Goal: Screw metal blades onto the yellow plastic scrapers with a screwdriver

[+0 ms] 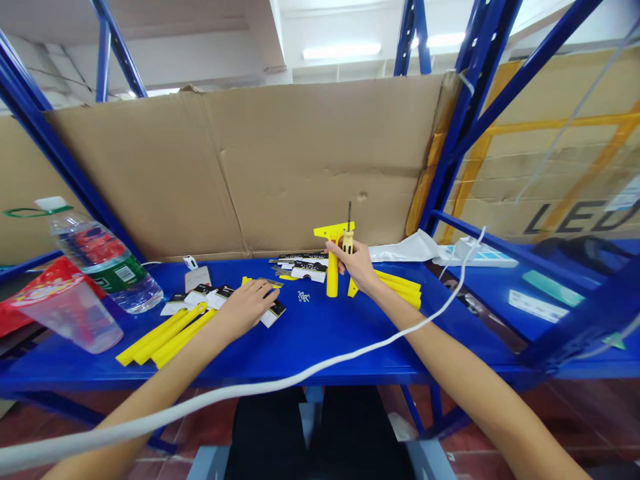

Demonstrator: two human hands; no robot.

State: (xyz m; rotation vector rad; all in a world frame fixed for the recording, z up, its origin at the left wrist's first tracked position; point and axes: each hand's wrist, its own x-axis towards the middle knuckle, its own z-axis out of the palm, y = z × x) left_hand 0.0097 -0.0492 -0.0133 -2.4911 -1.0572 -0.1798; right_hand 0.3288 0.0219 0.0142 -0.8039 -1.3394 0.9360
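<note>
My right hand [357, 267] is closed around a yellow scraper handle [332, 273] with a wide T-shaped head. The same hand also holds a screwdriver [349, 241], its shaft pointing up. My left hand [249, 305] reaches low over the table with its fingers bent together, beside a thin metal blade [273, 283] with a yellow edge. What its fingertips grip is hidden. Black-and-white cards [273, 313] lie partly under that hand. Between my hands is a small pile of screws [303, 297].
Yellow handles lie at the left [160, 337] and more yellow handles at the right [403, 287]. A large water bottle [107, 257] and a plastic cup [75, 317] stand left. A white cable [300, 378] crosses in front. Cardboard [310, 153] backs the blue table [320, 343].
</note>
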